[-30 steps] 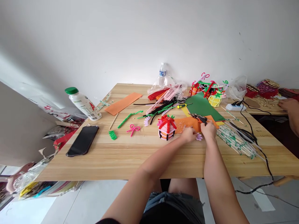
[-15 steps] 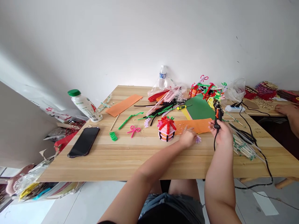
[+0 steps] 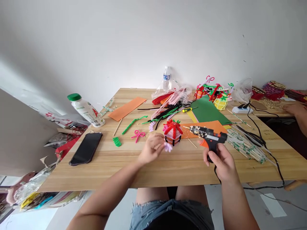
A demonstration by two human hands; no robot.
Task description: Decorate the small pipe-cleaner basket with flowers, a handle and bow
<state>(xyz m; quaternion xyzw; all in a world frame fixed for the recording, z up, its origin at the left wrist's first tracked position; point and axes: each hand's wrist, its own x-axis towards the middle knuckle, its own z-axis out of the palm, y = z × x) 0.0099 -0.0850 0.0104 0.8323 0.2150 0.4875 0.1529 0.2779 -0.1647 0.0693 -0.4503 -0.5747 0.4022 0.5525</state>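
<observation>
My right hand [image 3: 219, 161] grips a black and orange glue gun [image 3: 208, 135], its nozzle pointing left toward a small pipe-cleaner house [image 3: 172, 132] with a red roof. My left hand [image 3: 151, 147] holds a small pale purple pipe-cleaner flower [image 3: 168, 147] just left of the house, close to its base. An orange paper sheet [image 3: 203, 126] lies behind the glue gun on the wooden table [image 3: 134, 163].
A black phone [image 3: 85, 148] and a white bottle with green cap [image 3: 85, 110] sit at the left. Loose pipe cleaners [image 3: 168, 102], green paper [image 3: 207, 110], a bundle of sticks [image 3: 244, 145] and a power strip [image 3: 241, 110] with cords fill the back and right. Another person's hand [image 3: 296, 110] rests far right.
My right hand lifted the glue gun from the orange sheet, swung it up and brought it down pointing left. My left hand picked up the purple flower and carried it left to the house.
</observation>
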